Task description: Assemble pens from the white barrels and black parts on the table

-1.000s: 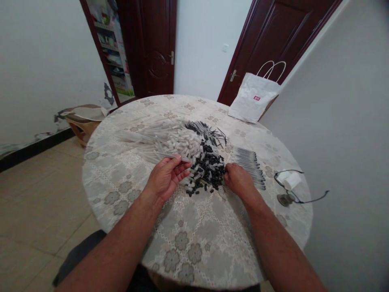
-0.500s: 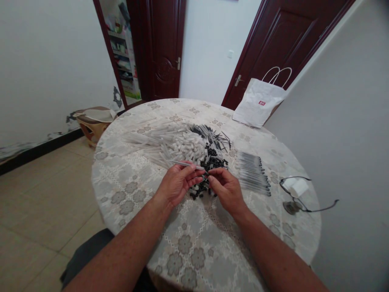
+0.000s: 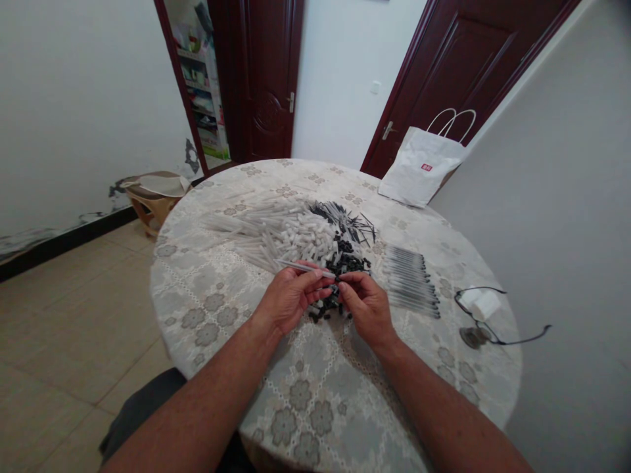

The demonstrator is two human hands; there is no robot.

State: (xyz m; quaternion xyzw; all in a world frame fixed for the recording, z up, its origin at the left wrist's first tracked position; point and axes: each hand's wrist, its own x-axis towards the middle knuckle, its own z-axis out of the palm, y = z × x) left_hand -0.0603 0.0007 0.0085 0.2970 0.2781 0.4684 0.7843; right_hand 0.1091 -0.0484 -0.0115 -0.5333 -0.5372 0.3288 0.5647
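Note:
My left hand (image 3: 290, 295) is closed around a slim translucent pen barrel (image 3: 300, 265), which slants across the fingers with its right end toward my other hand. My right hand (image 3: 365, 303) pinches a small black pen part (image 3: 338, 278) at that end of the barrel; whether the two are joined is too small to tell. Beneath and behind the fingers lies a heap of short black pieces (image 3: 348, 263). Next to it are piled short white pieces (image 3: 310, 238) and long clear pen barrels (image 3: 246, 223). Thin dark-tipped refills (image 3: 345, 220) lie at the back.
A row of pens with dark ends (image 3: 413, 281) lies to the right on the round table's floral cloth (image 3: 305, 394). Glasses (image 3: 483, 322), a white folded item (image 3: 480, 303) and a small round object (image 3: 473, 337) are farther right. A white paper bag (image 3: 419, 164) stands at the back.
My right fingers have come slightly closer to the barrel's right end, with the black part now against or very near it. The piles look the same.

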